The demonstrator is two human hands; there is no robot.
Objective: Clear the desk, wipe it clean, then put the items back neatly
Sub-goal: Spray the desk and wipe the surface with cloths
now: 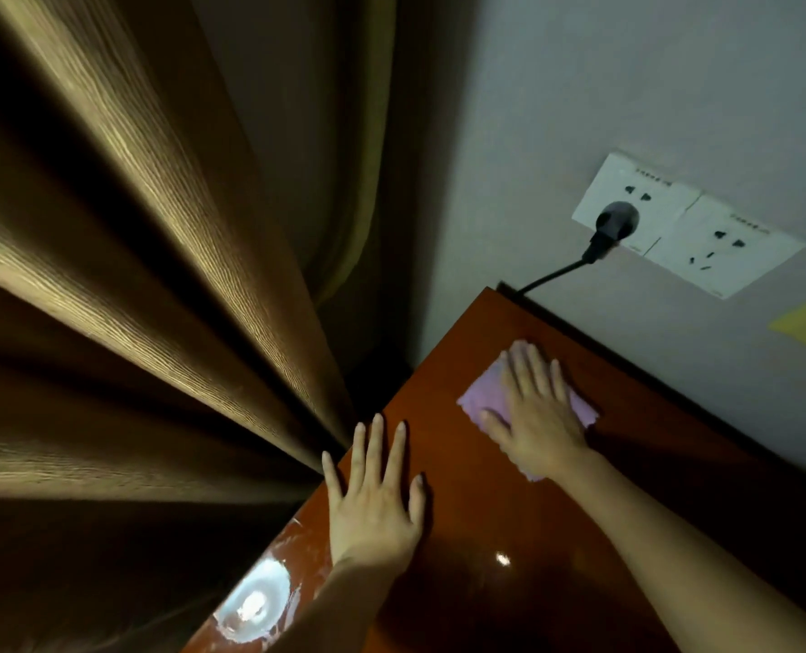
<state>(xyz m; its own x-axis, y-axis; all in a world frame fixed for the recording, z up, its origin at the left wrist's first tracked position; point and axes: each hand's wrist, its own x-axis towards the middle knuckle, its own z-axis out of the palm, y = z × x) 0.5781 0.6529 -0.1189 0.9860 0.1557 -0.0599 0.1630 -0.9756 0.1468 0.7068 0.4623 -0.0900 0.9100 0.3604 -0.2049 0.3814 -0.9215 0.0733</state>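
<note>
Head view: right hand (540,412) flat, fingers straight, presses a lilac microfibre cloth (481,402) onto the glossy red-brown wooden desk (509,520) near the wall. Left hand (375,497) released, splayed flat by the desk's left edge.

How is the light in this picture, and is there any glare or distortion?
Head view: dim overall; the curtain folds fan out, stretched by the wide angle; small glare spot on the glossy desk; a pale shiny patch at the desk's left edge; both hands and the pink cloth look sharp.
</note>
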